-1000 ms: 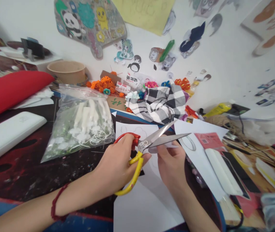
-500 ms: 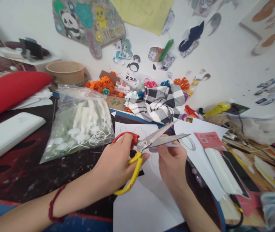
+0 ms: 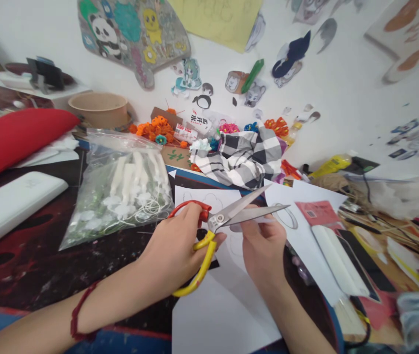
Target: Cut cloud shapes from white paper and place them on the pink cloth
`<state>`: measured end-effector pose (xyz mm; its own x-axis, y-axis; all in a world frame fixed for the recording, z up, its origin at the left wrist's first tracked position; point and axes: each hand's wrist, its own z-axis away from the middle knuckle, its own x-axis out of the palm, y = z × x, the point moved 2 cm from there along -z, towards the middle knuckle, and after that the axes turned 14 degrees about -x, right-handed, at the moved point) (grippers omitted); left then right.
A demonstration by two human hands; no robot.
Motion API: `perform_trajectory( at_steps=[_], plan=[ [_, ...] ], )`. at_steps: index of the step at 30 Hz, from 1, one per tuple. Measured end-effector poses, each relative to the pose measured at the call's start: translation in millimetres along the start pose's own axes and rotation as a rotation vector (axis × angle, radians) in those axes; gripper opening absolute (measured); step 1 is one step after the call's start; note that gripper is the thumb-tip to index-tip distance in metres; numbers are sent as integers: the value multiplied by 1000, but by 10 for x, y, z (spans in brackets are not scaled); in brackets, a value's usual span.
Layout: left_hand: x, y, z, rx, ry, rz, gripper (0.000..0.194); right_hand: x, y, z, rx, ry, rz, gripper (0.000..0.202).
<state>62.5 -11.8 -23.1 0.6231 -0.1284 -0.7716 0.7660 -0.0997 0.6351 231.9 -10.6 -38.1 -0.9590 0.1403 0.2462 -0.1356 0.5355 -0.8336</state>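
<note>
Head view: left hand (image 3: 180,241) grips parted scissors (image 3: 221,218) beside the right hand (image 3: 264,250), which pinches a paper piece (image 3: 235,228), seemingly steadying it.

The left hand (image 3: 178,238) hides part of the handles of the scissors (image 3: 220,219), whose lower blade partly covers the right hand (image 3: 264,248) and its small paper piece (image 3: 236,228). The left edge crops a red bulky object (image 3: 21,137) and a white case (image 3: 21,206); the bottom edge, a white sheet (image 3: 217,314). Writing on a yellow sheet (image 3: 217,24) is too faint to read.
</note>
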Motion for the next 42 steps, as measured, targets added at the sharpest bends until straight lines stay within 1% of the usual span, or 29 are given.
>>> perform_trajectory(
  at_steps=[7, 12, 19, 24, 28, 30, 35, 40, 42],
  plan=[
    [-26, 4, -4, -8, 3, -18, 28, -17, 16, 14, 10, 37, 33, 12],
    [-30, 7, -24, 3, 26, -34, 29, -28, 14, 11, 2, 32, 9, 11],
    [-18, -18, -25, 13, 47, -49, 29, -27, -15, 8, -11, 26, 50, 10],
    [-14, -23, -29, 1, 45, -68, 28, -32, -3, 11, -6, 23, 32, 11],
    [-22, -18, -42, -22, 17, -18, 29, -27, 18, 25, -34, 6, 131, 17],
    [-29, -18, -43, -37, 11, 13, 29, -17, -2, 34, -79, -20, 223, 21],
    [-45, -24, -35, -55, 37, 44, 33, 24, -115, 37, -226, -142, 526, 33],
    [-32, -22, -30, -62, 15, 24, 36, 94, -162, 33, -351, -276, 613, 23],
    [-29, -27, -23, -73, 9, 24, 36, 114, -163, 40, -374, -308, 619, 20]
  ],
)
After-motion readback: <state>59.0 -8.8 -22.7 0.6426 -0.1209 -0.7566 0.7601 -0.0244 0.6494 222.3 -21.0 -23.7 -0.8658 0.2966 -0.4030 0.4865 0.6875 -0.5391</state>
